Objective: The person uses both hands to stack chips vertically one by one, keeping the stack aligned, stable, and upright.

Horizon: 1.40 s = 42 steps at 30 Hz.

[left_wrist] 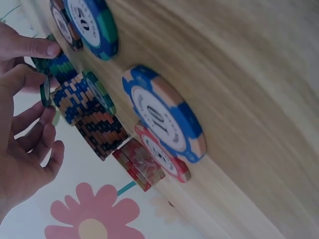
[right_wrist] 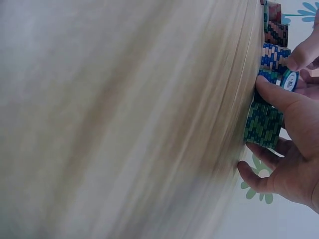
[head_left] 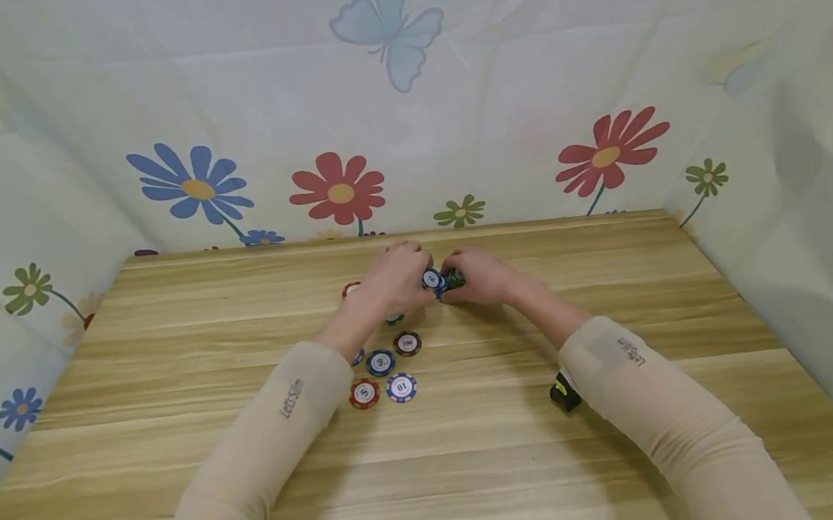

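Near the back of the table, my left hand (head_left: 397, 280) pinches a single blue-green poker chip (right_wrist: 289, 80) marked 50 between thumb and finger. It is tilted on edge beside a row of chip stacks. My right hand (head_left: 483, 277) has its thumb against the blue-green stack (right_wrist: 268, 75) and its fingers around the green stack (right_wrist: 263, 125) at the row's right end. Left of these stand a blue-and-white stack (left_wrist: 73, 101), a dark orange-striped stack (left_wrist: 102, 133) and a red stack (left_wrist: 140, 165). The left hand hides much of the row in the head view.
Loose chips lie flat in front of the stacks: a dark 100 chip (head_left: 407, 344), a blue 50 chip (head_left: 380, 362), a red 5 chip (head_left: 364, 393) and a blue-and-white 10 chip (head_left: 401, 388). A black object with a yellow mark (head_left: 565, 394) sits by the right sleeve. Patterned cloth walls enclose the table.
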### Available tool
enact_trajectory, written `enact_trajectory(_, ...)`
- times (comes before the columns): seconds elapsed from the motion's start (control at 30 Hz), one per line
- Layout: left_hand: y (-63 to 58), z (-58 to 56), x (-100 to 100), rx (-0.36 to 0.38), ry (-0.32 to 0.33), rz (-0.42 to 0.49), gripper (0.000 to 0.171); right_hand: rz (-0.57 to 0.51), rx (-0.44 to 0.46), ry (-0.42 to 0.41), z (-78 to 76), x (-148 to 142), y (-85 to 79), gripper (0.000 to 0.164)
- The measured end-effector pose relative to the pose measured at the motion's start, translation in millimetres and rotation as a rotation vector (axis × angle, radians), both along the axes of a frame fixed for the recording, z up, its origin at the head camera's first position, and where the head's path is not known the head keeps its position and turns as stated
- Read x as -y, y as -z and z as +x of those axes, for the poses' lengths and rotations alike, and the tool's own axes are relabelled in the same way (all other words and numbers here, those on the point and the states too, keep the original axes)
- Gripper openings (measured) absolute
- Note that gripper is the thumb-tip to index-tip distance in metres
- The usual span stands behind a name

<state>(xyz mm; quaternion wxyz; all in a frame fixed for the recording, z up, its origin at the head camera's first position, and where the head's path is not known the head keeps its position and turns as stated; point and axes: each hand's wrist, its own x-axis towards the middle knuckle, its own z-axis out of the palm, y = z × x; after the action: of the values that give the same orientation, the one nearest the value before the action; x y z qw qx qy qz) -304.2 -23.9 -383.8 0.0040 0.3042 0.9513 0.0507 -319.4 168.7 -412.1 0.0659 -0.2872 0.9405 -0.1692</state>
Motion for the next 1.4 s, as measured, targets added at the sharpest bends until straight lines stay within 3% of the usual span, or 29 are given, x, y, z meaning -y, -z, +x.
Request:
enact_trajectory(0.2,3.0,-0.2,-1.6,0.001,-0.013,-0.028,0.041,0.001,0.011,0.005,0.1,0.7,-0.4,0.042)
enact_trajectory(0.47,4.6,-4.2,3.4,0.052,-0.042,0.01,0.058,0.003,0.001,0.0,0.9,0.3,-1.4,0.042)
enact_trajectory(0.8,7.2,-5.8,9.9,0.079,-0.036,0.043,0.041,0.019,0.031,0.021,1.3,1.3,-2.3,0.042)
enact_trajectory(1.4,14.8,-8.1,0.7,0.063,-0.065,-0.009,0.039,0.011,0.036,0.018,-0.5,1.2,0.0,0.042)
